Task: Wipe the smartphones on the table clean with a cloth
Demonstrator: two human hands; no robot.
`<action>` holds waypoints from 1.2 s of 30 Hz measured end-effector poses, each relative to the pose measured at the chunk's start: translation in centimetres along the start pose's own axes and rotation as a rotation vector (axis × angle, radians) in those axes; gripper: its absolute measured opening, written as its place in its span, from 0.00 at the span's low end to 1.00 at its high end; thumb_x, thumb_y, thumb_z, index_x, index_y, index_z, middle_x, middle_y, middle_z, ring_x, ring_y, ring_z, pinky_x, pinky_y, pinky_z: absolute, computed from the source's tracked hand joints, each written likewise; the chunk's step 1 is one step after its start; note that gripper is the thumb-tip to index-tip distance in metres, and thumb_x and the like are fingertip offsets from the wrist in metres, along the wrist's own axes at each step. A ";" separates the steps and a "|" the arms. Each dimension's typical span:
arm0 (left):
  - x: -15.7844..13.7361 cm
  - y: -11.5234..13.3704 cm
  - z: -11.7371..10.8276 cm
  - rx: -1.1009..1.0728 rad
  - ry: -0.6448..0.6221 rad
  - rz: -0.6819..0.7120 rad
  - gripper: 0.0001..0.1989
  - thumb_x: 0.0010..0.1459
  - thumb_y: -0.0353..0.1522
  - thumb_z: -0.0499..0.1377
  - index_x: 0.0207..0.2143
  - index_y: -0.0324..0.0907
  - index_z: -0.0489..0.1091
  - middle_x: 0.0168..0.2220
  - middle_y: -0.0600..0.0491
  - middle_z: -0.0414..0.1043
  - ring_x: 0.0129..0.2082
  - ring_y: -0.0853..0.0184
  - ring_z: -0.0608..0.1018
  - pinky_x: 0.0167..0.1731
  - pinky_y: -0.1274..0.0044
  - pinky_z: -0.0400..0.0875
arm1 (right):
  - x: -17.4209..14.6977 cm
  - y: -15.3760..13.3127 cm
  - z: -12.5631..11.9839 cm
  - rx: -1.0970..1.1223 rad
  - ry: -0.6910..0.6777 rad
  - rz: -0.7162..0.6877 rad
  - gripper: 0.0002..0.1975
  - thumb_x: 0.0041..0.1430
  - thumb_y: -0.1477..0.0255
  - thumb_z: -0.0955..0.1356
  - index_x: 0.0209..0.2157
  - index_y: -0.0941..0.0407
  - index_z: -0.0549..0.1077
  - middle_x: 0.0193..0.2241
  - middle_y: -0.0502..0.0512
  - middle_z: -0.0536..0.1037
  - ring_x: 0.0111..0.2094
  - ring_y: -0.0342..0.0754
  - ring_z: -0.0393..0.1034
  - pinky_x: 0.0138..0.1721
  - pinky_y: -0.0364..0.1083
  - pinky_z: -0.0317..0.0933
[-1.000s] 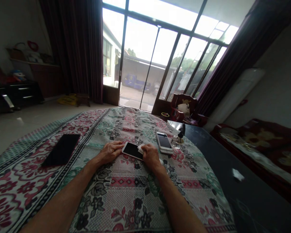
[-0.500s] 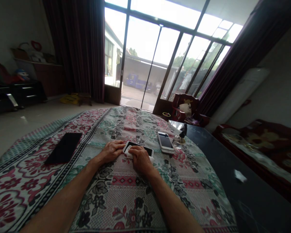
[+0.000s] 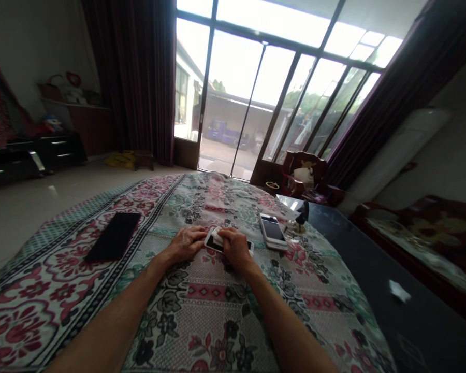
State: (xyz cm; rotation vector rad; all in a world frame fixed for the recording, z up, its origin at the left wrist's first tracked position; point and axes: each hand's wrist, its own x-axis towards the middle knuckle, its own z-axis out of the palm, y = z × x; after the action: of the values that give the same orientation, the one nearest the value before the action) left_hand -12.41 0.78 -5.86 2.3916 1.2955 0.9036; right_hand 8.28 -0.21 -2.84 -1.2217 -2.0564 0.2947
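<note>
A white smartphone (image 3: pixel 213 247) with a dark screen lies face up on the flowered tablecloth (image 3: pixel 213 290). My left hand (image 3: pixel 186 243) rests on the cloth at the phone's left end, its bent fingertips gripping that edge. Above the screen, my right hand (image 3: pixel 236 248) pinches a crumpled white tissue (image 3: pixel 217 235) and presses it near the phone's upper left part. The right hand hides the middle of the phone. To the right, a small stack of white phones (image 3: pixel 273 231) lies apart from both hands. A large black tablet or phone (image 3: pixel 114 237) with a reddish edge lies to the left.
A small clear object with a black top (image 3: pixel 301 220) stands beyond the stacked phones. On the right, a dark glossy table (image 3: pixel 357 259) bears a white scrap (image 3: pixel 399 291). Farther back are a carved wooden chair (image 3: pixel 305 173), a sofa and tall glass doors (image 3: pixel 236 103).
My right hand with the tissue has shifted toward the phone's far edge, uncovering more of its near side. My left hand stays at the left end. The whole view has swung slightly left.
</note>
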 end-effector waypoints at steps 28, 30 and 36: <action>-0.2 0.1 0.1 -0.116 0.073 -0.117 0.23 0.51 0.30 0.58 0.51 0.45 0.74 0.54 0.49 0.74 0.56 0.60 0.73 0.58 0.70 0.63 | -1.2 -0.9 1.1 0.065 -0.122 -0.251 0.18 0.51 0.86 0.64 0.37 0.56 0.78 0.42 0.55 0.80 0.44 0.49 0.72 0.51 0.47 0.60; -0.2 -0.1 0.4 -0.131 0.097 -0.099 0.21 0.51 0.31 0.59 0.48 0.45 0.76 0.53 0.50 0.75 0.55 0.60 0.74 0.58 0.70 0.63 | -1.4 -0.8 0.8 0.084 -0.122 -0.263 0.18 0.51 0.87 0.63 0.37 0.56 0.78 0.41 0.55 0.80 0.44 0.48 0.72 0.50 0.47 0.60; -0.3 -0.3 0.7 -0.141 0.115 -0.055 0.14 0.53 0.34 0.59 0.41 0.46 0.80 0.48 0.48 0.78 0.49 0.59 0.77 0.53 0.70 0.68 | -2.2 -1.0 0.1 0.092 -0.115 -0.251 0.17 0.53 0.85 0.63 0.37 0.55 0.79 0.42 0.54 0.81 0.44 0.47 0.73 0.50 0.46 0.60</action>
State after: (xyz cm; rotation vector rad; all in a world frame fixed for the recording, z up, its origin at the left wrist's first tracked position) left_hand -12.29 0.72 -6.65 2.2153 1.2860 1.0926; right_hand 8.21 -2.53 -3.37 -0.8982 -2.2411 0.3430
